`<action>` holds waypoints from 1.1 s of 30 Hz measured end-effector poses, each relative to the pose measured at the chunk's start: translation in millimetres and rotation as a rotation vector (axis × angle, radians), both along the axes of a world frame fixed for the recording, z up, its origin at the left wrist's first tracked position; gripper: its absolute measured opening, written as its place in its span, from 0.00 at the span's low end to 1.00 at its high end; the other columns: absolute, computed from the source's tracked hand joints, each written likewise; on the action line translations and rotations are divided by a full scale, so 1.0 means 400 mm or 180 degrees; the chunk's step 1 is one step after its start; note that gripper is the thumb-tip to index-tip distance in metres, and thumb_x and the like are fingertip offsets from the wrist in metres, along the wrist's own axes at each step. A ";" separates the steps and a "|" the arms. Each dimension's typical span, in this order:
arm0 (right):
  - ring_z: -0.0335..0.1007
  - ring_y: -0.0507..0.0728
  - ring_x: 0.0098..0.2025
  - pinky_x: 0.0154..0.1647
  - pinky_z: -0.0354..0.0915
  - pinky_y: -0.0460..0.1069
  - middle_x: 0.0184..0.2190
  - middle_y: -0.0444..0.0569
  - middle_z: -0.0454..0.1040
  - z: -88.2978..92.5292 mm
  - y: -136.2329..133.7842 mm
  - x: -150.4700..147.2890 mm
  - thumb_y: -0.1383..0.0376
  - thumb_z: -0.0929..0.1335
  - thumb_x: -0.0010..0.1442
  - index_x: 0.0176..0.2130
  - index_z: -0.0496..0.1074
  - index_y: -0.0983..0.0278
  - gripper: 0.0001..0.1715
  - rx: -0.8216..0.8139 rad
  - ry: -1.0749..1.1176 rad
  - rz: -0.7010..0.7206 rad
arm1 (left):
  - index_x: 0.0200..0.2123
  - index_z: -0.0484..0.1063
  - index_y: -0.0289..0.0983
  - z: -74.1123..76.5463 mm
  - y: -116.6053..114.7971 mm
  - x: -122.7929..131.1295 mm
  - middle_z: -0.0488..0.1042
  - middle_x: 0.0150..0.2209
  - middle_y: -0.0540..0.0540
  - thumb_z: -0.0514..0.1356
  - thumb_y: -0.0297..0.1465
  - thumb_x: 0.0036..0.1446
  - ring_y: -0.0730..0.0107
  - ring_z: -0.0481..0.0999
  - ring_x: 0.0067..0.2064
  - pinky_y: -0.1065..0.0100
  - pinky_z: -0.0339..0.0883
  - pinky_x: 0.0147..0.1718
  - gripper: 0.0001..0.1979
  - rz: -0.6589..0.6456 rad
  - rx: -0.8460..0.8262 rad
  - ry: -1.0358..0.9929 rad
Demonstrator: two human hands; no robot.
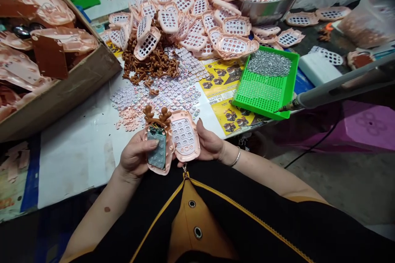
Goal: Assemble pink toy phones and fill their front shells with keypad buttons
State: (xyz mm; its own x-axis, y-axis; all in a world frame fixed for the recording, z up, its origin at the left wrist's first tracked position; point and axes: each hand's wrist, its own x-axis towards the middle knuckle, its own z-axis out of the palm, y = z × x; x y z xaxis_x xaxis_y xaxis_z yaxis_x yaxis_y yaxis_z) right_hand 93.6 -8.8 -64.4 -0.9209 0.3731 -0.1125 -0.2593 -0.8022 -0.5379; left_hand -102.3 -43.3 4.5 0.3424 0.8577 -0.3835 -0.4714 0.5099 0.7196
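Observation:
My left hand [134,154] is closed round a pink toy-phone half [162,169], its thumb pressing on the grey rubber keypad [156,155] over a green circuit board. Brown antlers [157,117] stick up from the top of that half, and thin wires show just below them. With my right hand [211,144] I grip the other half, a pink phone cover [185,133] whose inner side faces up with small white keys set in it. The two halves meet edge to edge just above my lap.
Loose white keys [173,90] and small pink pieces [131,118] lie in front of my hands. Beyond are piled brown antler parts [148,63] and pink covers [197,28]. A green tray [265,109] holds screws, with an electric screwdriver [327,92] beside it. A cardboard box [83,78] stands left.

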 end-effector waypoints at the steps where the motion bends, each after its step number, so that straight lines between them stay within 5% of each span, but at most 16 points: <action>1: 0.77 0.64 0.50 0.47 0.74 0.63 0.49 0.60 0.77 -0.001 -0.001 0.001 0.26 0.50 0.57 0.57 0.66 0.62 0.54 -0.0038 0.0016 -0.0017 | 0.28 0.78 0.29 0.001 0.001 0.002 0.77 0.23 0.38 0.72 0.33 0.41 0.61 0.76 0.20 0.64 0.72 0.17 0.13 -0.0022 -0.0016 0.0012; 8: 0.79 0.60 0.42 0.49 0.72 0.60 0.42 0.55 0.80 -0.004 0.000 0.014 0.31 0.51 0.62 0.53 0.69 0.63 0.47 -0.0160 0.0068 -0.0112 | 0.29 0.77 0.29 -0.004 0.004 0.000 0.78 0.24 0.39 0.72 0.32 0.40 0.62 0.77 0.21 0.64 0.75 0.22 0.14 0.0205 -0.0069 0.0233; 12: 0.79 0.57 0.37 0.46 0.73 0.57 0.39 0.52 0.80 -0.012 0.000 0.021 0.28 0.59 0.56 0.50 0.71 0.63 0.48 -0.0073 0.0018 -0.0466 | 0.37 0.79 0.29 -0.013 0.004 -0.010 0.81 0.29 0.38 0.72 0.29 0.39 0.62 0.81 0.27 0.68 0.77 0.29 0.18 0.0441 -0.0158 0.0120; 16: 0.78 0.56 0.36 0.45 0.73 0.56 0.41 0.52 0.80 -0.018 0.002 0.020 0.26 0.65 0.47 0.49 0.72 0.62 0.50 0.0023 -0.0245 -0.0955 | 0.62 0.68 0.35 -0.026 -0.005 -0.028 0.80 0.51 0.33 0.68 0.34 0.46 0.54 0.84 0.43 0.59 0.78 0.42 0.38 0.0669 -0.0070 -0.0068; 19: 0.78 0.57 0.35 0.45 0.74 0.56 0.39 0.51 0.80 -0.019 0.006 0.015 0.26 0.68 0.41 0.48 0.72 0.61 0.52 0.0078 -0.0400 -0.1192 | 0.68 0.60 0.40 -0.033 -0.013 -0.032 0.66 0.66 0.29 0.66 0.52 0.50 0.40 0.78 0.55 0.47 0.76 0.46 0.45 0.0733 0.0037 -0.0098; 23: 0.78 0.56 0.34 0.46 0.74 0.55 0.37 0.50 0.81 -0.009 0.012 0.000 0.25 0.67 0.41 0.48 0.73 0.61 0.52 0.0020 -0.0549 -0.1426 | 0.64 0.66 0.43 -0.031 -0.010 -0.018 0.68 0.64 0.30 0.59 0.63 0.51 0.40 0.79 0.54 0.49 0.77 0.42 0.44 0.0923 -0.0080 -0.0082; 27: 0.79 0.57 0.39 0.53 0.72 0.56 0.41 0.50 0.82 -0.001 0.013 -0.026 0.31 0.73 0.42 0.49 0.74 0.60 0.48 -0.0071 -0.0446 -0.1584 | 0.58 0.72 0.41 -0.023 0.004 -0.016 0.76 0.57 0.33 0.61 0.56 0.56 0.48 0.81 0.49 0.51 0.77 0.44 0.34 0.1202 0.0040 0.0062; 33: 0.78 0.58 0.46 0.54 0.70 0.54 0.44 0.48 0.81 -0.013 0.009 -0.064 0.42 0.81 0.36 0.49 0.73 0.58 0.45 0.0038 -0.0317 -0.1484 | 0.45 0.79 0.36 0.009 0.027 -0.029 0.80 0.51 0.37 0.73 0.45 0.47 0.56 0.81 0.45 0.61 0.78 0.40 0.26 0.1299 0.0297 0.0725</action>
